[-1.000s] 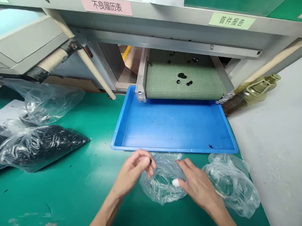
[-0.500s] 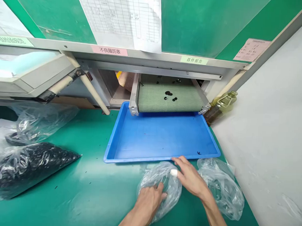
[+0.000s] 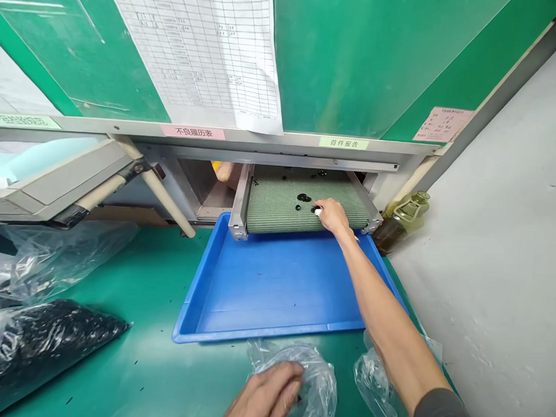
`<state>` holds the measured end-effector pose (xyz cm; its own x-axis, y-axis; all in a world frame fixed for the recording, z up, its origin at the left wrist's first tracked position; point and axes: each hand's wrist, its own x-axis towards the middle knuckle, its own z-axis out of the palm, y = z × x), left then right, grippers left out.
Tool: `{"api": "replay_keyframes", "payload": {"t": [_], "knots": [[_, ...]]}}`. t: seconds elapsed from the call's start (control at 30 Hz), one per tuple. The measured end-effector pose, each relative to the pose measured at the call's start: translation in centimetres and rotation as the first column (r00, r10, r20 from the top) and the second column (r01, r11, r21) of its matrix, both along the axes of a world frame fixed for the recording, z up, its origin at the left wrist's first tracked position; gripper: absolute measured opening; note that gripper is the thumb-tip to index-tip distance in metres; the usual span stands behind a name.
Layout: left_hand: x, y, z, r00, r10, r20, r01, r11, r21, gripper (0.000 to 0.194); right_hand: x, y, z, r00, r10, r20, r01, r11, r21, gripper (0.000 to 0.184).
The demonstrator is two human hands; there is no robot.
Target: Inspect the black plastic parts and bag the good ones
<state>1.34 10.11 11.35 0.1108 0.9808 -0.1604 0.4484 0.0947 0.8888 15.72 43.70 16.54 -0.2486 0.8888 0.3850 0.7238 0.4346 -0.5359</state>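
At 8 o'clock from the blue tray (image 3: 265, 294), a clear bag of small black parts (image 3: 37, 345) lies on the green table (image 3: 150, 277), with a crumpled plastic bag (image 3: 59, 260) just behind it. Your left hand (image 3: 265, 398) sits at 6 o'clock, its fingers curled over a gathered clear bag (image 3: 318, 388); you can't tell from here whether they grip it. The tray holds only faint specks. At 12 o'clock, a green mesh conveyor belt (image 3: 278, 208) overhangs its edge, carrying black pieces (image 3: 302, 197). Your right hand (image 3: 333, 216) reaches there, fingers drawn narrow, right beside the pieces; whether they hold one is hidden. Keep that pinch low and light. An olive bottle (image 3: 399, 223) stands at 2 o'clock, another clear bag (image 3: 381, 385) lies at 4.
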Motion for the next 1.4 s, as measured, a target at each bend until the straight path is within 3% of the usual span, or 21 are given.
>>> {"api": "replay_keyframes", "payload": {"t": [0.07,0.13,0.23,0.33,0.43,0.57,0.73,0.83,0.97,1.17,1.4], "knots": [[-0.4,2.4,1.0,0.985,0.078,0.153,-0.074,0.997,-0.031,0.03,0.5,-0.5,0.6,1.0,0.024,-0.02,-0.024,1.0,0.005,0.028],[-0.6,5.4,1.9,0.926,0.187,0.327,-0.173,0.982,-0.071,0.031,1.0,-2.8,1.1,0.997,0.061,-0.048,-0.061,0.998,0.009,0.027],[-0.2,9.7,2.4,0.747,0.329,0.577,-0.358,0.931,-0.067,0.038,1.0,-8.7,0.9,0.98,0.181,-0.081,-0.185,0.982,-0.04,0.031],[0.7,11.8,1.5,0.608,0.316,0.728,-0.397,0.915,-0.066,0.038,0.4,-15.1,-0.2,0.95,0.285,-0.131,-0.299,0.948,-0.108,0.024],[1.4,11.3,0.4,0.559,0.304,0.771,-0.36,0.927,-0.104,0.027,0.2,-19.5,-1.2,0.923,0.318,-0.217,-0.351,0.925,-0.141,0.03],[1.0,9.3,-0.3,0.44,0.366,0.82,-0.386,0.902,-0.196,0.024,1.1,-21.8,-1.6,0.887,0.415,-0.202,-0.454,0.862,-0.223,0.047],[0.4,7.8,-0.2,0.32,0.364,0.874,-0.378,0.896,-0.235,0.025,2.3,-23.5,-2.1,0.938,0.341,-0.052,-0.344,0.909,-0.236,0.05],[0.5,7.1,0.0,0.321,0.36,0.876,-0.329,0.91,-0.254,0.024,2.2,-24.8,-2.4,0.952,0.299,0.068,-0.279,0.936,-0.215,0.047],[0.6,6.5,0.3,0.356,0.345,0.868,-0.313,0.92,-0.237,0.022,1.9,-26.0,-2.2,0.956,0.248,0.155,-0.238,0.968,-0.081,0.038],[0.6,5.8,0.5,0.429,0.362,0.828,-0.365,0.908,-0.207,0.021,1.4,-26.5,-1.9,0.955,0.232,0.187,-0.249,0.965,0.078,0.032],[0.3,5.3,0.5,0.516,0.379,0.768,-0.38,0.905,-0.192,0.021,1.1,-26.5,-2.1,0.943,0.266,0.2,-0.293,0.948,0.122,0.035]]}}
